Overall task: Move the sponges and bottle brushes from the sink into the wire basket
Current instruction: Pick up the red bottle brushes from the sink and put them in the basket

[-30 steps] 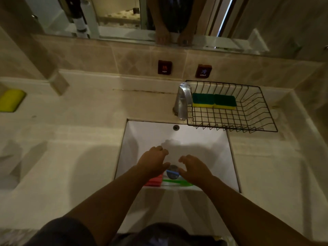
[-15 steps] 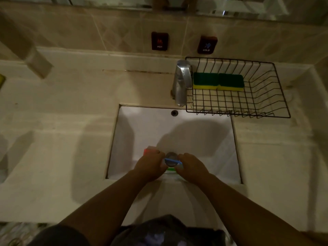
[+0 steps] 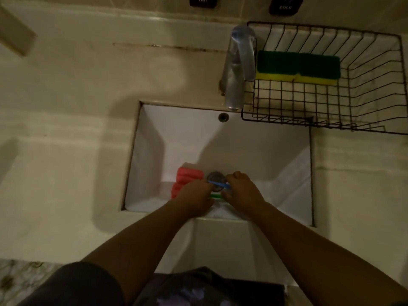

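In the white sink (image 3: 254,151), two red sponges (image 3: 188,176) lie left of the drain (image 3: 217,176). A blue bottle brush handle (image 3: 219,184) crosses the drain, and a green handle (image 3: 216,196) shows just below it. My right hand (image 3: 240,191) is curled around the blue handle's right end. Curled at that handle's left end, my left hand (image 3: 194,198) covers part of the lower red sponge and the green handle; what it grips is hidden. The black wire basket (image 3: 362,102) stands on the counter at the back right, with two green-and-yellow sponges (image 3: 298,68) inside.
A chrome faucet (image 3: 239,67) rises between the sink and the basket's left side. Hot and cold wall buttons (image 3: 203,1) sit above. Beige counter (image 3: 66,129) surrounds the sink. An overflow hole (image 3: 223,117) marks the sink's back wall.
My head has tilted down and closer to the sink. Both hands have dropped from above the drain onto the brush handles and closed there; more of the red sponges shows.
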